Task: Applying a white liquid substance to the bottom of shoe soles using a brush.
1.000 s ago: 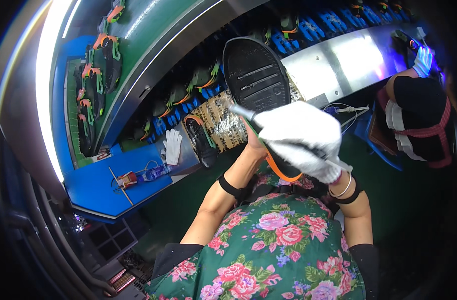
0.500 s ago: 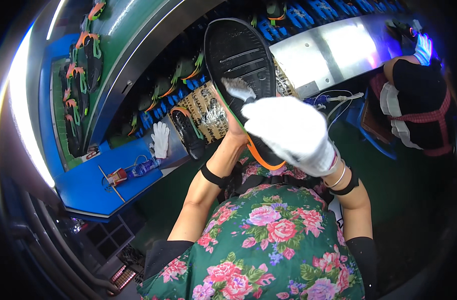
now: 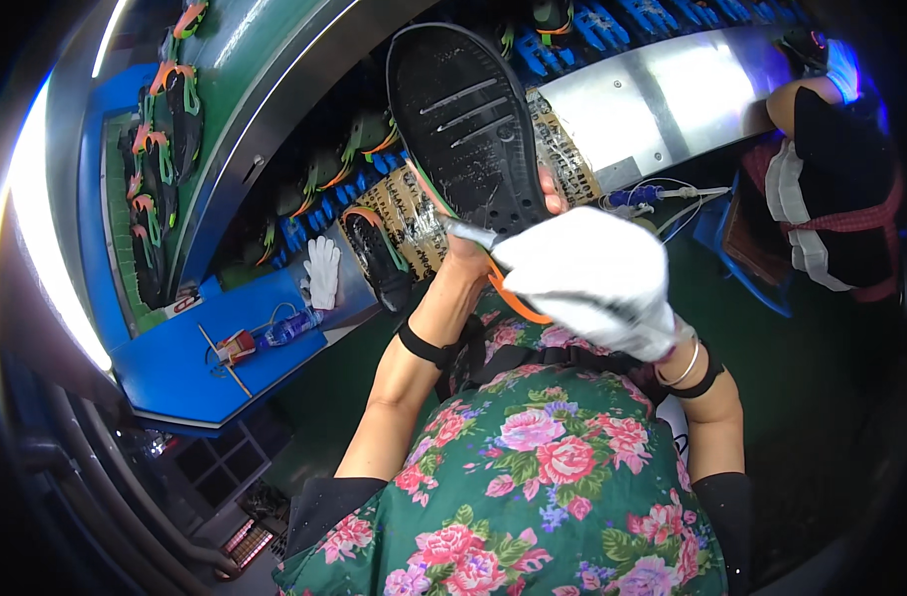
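A black shoe point(image 3: 463, 114) with an orange and green edge is held up in front of me, its underside toward me and its rounded end pointing away. My bare left hand point(image 3: 465, 260) grips it from beneath and the left side; fingertips show at its right edge. In a white glove, my right hand point(image 3: 594, 273) is closed round a brush point(image 3: 471, 234), whose pale end reaches the shoe's left edge beside my left hand. The glove covers the brush's handle and part of the shoe's near end. Faint wet-looking marks lie on the black underside.
Behind the shoe runs a metal-edged line point(image 3: 662, 99) with shoes on blue holders. Another black shoe point(image 3: 376, 260) lies on the taped cardboard point(image 3: 411, 214). A white glove point(image 3: 322, 270) and a bottle point(image 3: 289, 328) rest at left by the blue table point(image 3: 175, 377). A co-worker point(image 3: 836, 179) sits at right.
The shoe has shifted slightly up and left. My right hand has drawn the brush down, from the middle of the underside to its lower left edge.
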`<state>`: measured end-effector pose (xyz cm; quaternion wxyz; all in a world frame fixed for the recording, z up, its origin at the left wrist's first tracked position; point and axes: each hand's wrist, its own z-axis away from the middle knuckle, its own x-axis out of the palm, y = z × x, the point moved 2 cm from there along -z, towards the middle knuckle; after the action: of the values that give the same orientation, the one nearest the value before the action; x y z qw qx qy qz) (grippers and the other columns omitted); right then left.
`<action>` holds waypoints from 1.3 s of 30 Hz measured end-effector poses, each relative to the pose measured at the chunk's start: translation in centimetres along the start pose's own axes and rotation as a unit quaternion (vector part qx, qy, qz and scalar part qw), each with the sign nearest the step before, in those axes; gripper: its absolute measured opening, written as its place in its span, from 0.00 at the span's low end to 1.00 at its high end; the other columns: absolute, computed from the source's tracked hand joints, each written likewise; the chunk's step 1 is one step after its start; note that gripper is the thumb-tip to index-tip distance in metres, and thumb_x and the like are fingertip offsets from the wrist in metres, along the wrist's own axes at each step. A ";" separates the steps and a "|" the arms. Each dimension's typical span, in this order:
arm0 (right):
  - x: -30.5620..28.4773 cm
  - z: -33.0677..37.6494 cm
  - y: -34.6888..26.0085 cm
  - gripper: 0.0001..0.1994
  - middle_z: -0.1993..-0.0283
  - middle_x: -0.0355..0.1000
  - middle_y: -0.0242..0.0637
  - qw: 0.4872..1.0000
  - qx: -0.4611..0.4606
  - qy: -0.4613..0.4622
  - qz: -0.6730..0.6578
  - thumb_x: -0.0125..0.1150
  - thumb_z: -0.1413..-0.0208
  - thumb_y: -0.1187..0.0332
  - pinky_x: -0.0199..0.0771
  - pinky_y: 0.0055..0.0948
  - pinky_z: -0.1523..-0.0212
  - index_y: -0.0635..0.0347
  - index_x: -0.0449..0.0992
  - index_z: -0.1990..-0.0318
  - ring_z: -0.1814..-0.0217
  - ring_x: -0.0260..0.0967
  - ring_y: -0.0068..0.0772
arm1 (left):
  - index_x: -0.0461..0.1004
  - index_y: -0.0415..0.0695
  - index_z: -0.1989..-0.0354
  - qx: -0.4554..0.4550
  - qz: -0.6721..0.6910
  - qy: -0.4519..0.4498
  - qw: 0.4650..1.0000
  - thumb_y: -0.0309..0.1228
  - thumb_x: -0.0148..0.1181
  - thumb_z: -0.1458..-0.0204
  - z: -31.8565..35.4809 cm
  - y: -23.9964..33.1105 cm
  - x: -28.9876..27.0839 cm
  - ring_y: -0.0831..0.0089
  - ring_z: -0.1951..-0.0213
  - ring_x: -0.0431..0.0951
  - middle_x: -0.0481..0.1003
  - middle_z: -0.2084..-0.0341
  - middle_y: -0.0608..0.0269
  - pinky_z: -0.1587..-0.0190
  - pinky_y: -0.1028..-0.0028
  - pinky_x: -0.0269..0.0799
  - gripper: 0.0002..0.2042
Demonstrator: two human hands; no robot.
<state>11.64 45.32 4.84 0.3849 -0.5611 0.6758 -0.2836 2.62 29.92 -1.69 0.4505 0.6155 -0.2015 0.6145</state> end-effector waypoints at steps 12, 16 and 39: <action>-2.1 -0.7 -0.3 0.15 0.53 0.84 0.39 0.999 0.037 0.035 -0.016 0.71 0.54 0.80 0.82 0.34 0.54 0.56 0.87 0.57 0.52 0.82 0.41 | 0.74 0.33 0.47 0.039 -0.074 0.011 0.996 0.73 0.61 0.53 -0.9 2.2 0.8 0.54 0.52 0.76 0.79 0.61 0.49 0.45 0.56 0.75 0.47; -0.8 -0.3 -1.5 0.16 0.51 0.84 0.37 0.999 -0.013 -0.026 0.040 0.71 0.49 0.77 0.82 0.36 0.52 0.58 0.85 0.51 0.53 0.82 0.41 | 0.71 0.34 0.45 0.032 -0.097 0.016 0.995 0.75 0.58 0.52 -0.9 2.8 0.2 0.56 0.51 0.74 0.77 0.58 0.48 0.46 0.57 0.74 0.49; -1.9 0.9 0.4 0.15 0.52 0.84 0.41 0.989 0.076 0.025 -0.121 0.71 0.50 0.77 0.81 0.35 0.53 0.59 0.86 0.52 0.54 0.82 0.41 | 0.72 0.34 0.43 0.087 -0.137 -0.076 0.984 0.68 0.56 0.43 -2.7 4.2 2.0 0.60 0.53 0.78 0.75 0.55 0.50 0.45 0.58 0.72 0.42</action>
<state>12.33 47.30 4.45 0.3719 -0.6006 0.5886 -0.3930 -1.99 30.53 1.10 0.4586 0.7190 -0.0940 0.5137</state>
